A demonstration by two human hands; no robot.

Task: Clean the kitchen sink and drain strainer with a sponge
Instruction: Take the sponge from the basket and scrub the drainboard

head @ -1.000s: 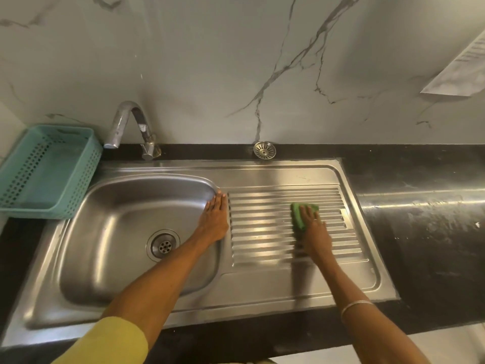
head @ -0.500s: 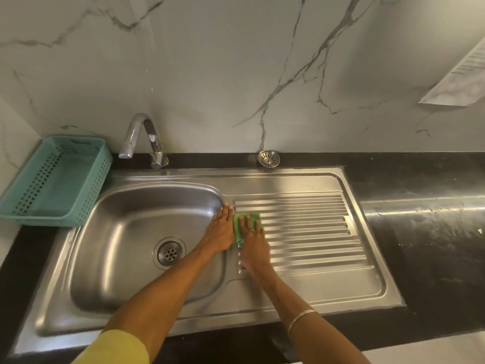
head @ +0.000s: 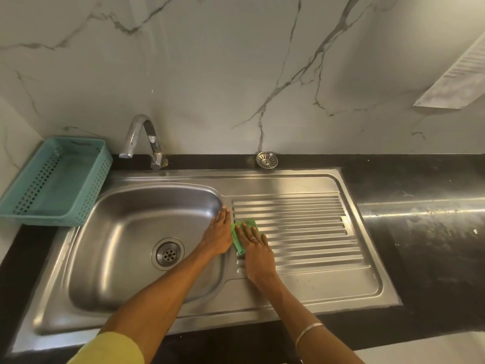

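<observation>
A teal basket (head: pixel 56 179) is seen at the far left beside the tap (head: pixel 143 140), with the sink (head: pixel 126 232) below. The left hand (head: pixel 217 235) is laid flat on the basin's right rim, fingers straight and together. Just beside it, the green sponge (head: pixel 242 233) is pressed onto the ribbed drainboard (head: pixel 309 232) by the right hand (head: pixel 256 248), fingers straight and slightly spread; the strainer (head: pixel 266 160) is left on the black counter (head: pixel 420 179) behind.

A teal basket (head: pixel 56 179) sits left of the tap (head: pixel 143 139).

No legible text; paper (head: pixel 456 74) blurred

wall: veined marble (head: pixel 210 74) | counter: black stone (head: pixel 433 258) | basket: teal (head: pixel 56 179)
</observation>
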